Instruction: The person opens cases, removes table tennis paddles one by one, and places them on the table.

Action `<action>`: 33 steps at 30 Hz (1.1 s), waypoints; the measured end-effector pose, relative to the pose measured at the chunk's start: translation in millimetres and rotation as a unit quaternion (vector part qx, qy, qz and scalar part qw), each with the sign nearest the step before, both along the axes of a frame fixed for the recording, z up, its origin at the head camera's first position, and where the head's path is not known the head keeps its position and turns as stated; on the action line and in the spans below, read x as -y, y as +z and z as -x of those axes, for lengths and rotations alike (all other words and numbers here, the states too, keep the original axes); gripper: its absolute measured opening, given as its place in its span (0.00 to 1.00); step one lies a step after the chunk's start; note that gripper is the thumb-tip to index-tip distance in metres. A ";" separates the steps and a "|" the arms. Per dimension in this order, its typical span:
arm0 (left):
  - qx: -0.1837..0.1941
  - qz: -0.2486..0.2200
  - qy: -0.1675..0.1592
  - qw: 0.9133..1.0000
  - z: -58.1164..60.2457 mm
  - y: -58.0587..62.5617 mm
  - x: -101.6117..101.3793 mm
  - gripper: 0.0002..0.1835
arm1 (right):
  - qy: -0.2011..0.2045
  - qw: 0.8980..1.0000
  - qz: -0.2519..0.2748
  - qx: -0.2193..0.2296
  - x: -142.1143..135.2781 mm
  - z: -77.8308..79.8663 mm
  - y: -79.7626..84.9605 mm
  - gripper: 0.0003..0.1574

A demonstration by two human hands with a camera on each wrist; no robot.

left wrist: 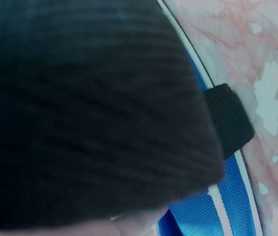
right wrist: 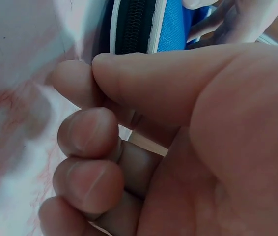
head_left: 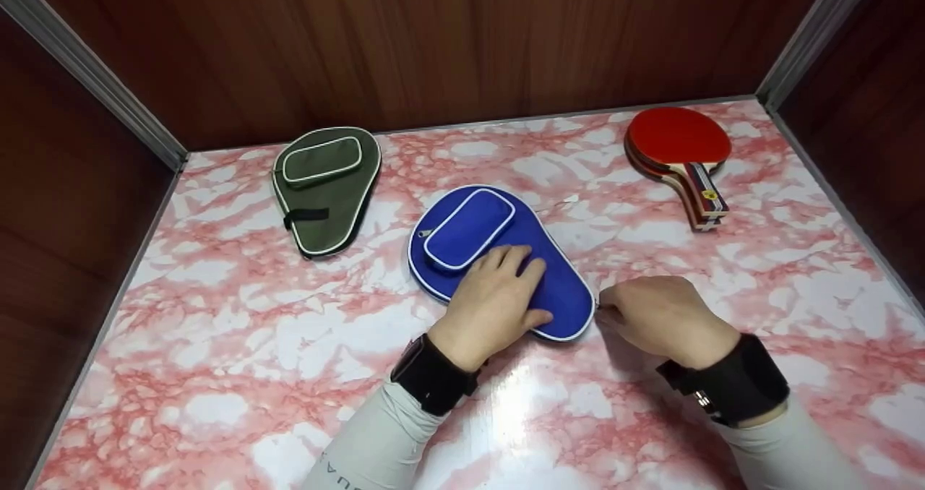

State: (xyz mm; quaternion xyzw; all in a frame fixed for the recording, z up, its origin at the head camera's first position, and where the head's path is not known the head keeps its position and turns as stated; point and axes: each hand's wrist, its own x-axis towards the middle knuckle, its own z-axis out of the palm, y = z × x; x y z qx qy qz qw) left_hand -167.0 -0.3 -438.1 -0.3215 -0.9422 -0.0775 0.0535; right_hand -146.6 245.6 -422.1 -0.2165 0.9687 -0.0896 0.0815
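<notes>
A blue table tennis bat case [head_left: 567,280] with white piping and a small front pocket [head_left: 471,228] lies flat on the table, its narrow end toward the lower right. My left hand [head_left: 495,302] rests on it, fingers extended just below the pocket. At the narrow end, my right hand [head_left: 657,316] has its thumb and forefinger pinched together against the case's edge, the other fingers curled. The black zipper [right wrist: 135,22] runs up to those fingertips in the right wrist view; the zipper pull between them is hidden. A dark wristband [left wrist: 90,118] blocks most of the left wrist view.
An olive green bat case [head_left: 336,201] with white piping lies at the back left. Red table tennis bats [head_left: 679,136] are stacked at the back right, handles toward me. Dark wood panels [head_left: 462,42] wall in the red-and-white marbled table [head_left: 238,345] at the back and sides.
</notes>
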 end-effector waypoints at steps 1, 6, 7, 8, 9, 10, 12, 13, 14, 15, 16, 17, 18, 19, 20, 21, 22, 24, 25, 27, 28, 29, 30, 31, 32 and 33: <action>-0.003 0.002 0.003 1.000 -0.2 -0.2 -0.3 0.39 | -0.005 1.000 0.003 -0.001 0.7 0.4 -0.5 0.10; -0.037 0.018 0.023 0.999 -0.8 -1.4 -1.6 0.37 | -0.025 1.000 0.010 -0.008 3.3 1.9 -3.3 0.13; -0.044 0.020 0.026 0.999 -0.7 -1.5 -1.8 0.37 | -0.027 1.000 0.008 -0.009 3.5 2.3 -3.8 0.13; -0.049 0.021 0.028 0.998 -0.7 -1.6 -1.7 0.36 | -0.029 1.000 0.006 -0.009 3.7 2.5 -4.2 0.13; -0.053 0.022 0.029 0.998 -0.7 -1.6 -1.6 0.36 | -0.030 0.999 0.004 -0.011 3.8 2.6 -4.5 0.13; -0.055 0.022 0.029 0.998 -0.7 -1.4 -1.5 0.36 | -0.030 0.999 0.002 -0.013 3.8 2.8 -4.7 0.13; -0.056 0.022 0.029 0.998 -0.5 -0.8 -1.3 0.36 | -0.031 0.999 0.001 -0.015 3.9 3.0 -5.2 0.13; -0.055 0.022 0.029 0.998 -0.4 -0.5 -1.0 0.36 | -0.031 0.999 0.002 -0.016 4.1 3.1 -5.4 0.13; -0.054 0.023 0.029 0.998 -0.4 -0.1 -0.7 0.36 | -0.031 0.999 0.002 -0.017 4.4 3.2 -5.6 0.13; -0.055 0.025 0.030 0.998 -0.2 0.2 -0.6 0.36 | -0.031 0.999 0.003 -0.019 4.9 3.2 -5.8 0.13; -0.056 0.026 0.030 0.998 0.0 0.3 -0.5 0.36 | -0.032 0.999 0.003 -0.021 5.5 3.2 -6.1 0.13; -0.059 0.027 0.030 0.997 0.2 0.3 -0.3 0.36 | -0.032 0.999 0.003 -0.023 6.0 3.2 -6.4 0.14; -0.061 0.026 0.028 0.997 0.7 -0.1 0.0 0.36 | -0.032 0.999 0.003 -0.026 6.5 3.1 -6.9 0.14; -0.065 0.025 0.024 0.997 1.6 -0.7 0.4 0.36 | -0.032 0.999 0.002 -0.029 7.3 3.1 -7.2 0.14; -0.066 0.022 0.016 0.997 2.6 -1.5 0.7 0.35 | -0.033 0.999 0.000 -0.033 7.8 3.1 -7.7 0.14; -0.067 0.015 0.005 0.998 4.2 -2.7 1.1 0.34 | -0.033 0.999 -0.002 -0.036 8.3 3.1 -8.0 0.14; -0.067 0.007 -0.007 0.998 5.8 -3.8 1.5 0.34 | -0.034 0.999 -0.004 -0.040 8.7 3.1 -8.2 0.15; -0.061 -0.008 -0.030 0.998 8.9 -5.6 2.4 0.31 | -0.035 0.998 -0.007 -0.044 9.1 3.2 -8.5 0.15; -0.058 -0.014 -0.039 0.997 10.1 -6.2 2.6 0.31 | -0.036 0.998 -0.008 -0.045 9.1 3.5 -8.6 0.15; -0.049 -0.021 -0.051 0.997 11.0 -6.6 3.0 0.30 | -0.036 0.998 -0.009 -0.044 9.1 3.8 -8.8 0.14; -0.046 -0.020 -0.053 0.997 10.6 -6.3 3.0 0.30 | -0.035 0.998 -0.009 -0.043 9.0 3.9 -8.8 0.14; -0.043 -0.017 -0.052 0.998 10.0 -5.9 2.7 0.30 | -0.034 0.999 -0.008 -0.041 8.8 4.1 -8.9 0.14; -0.040 -0.013 -0.051 0.998 9.1 -5.5 2.4 0.29 | -0.034 0.999 -0.007 -0.039 8.5 4.3 -9.0 0.13; -0.037 -0.009 -0.049 0.998 8.2 -5.0 1.9 0.29 | -0.033 0.999 -0.007 -0.037 8.3 4.5 -8.9 0.13; -0.034 -0.006 -0.047 0.998 7.4 -4.7 1.3 0.29 | -0.033 0.999 -0.006 -0.034 8.1 4.6 -8.6 0.13; -0.032 -0.003 -0.044 0.999 6.7 -4.2 0.7 0.29 | -0.032 0.999 -0.005 -0.031 7.8 4.9 -8.4 0.13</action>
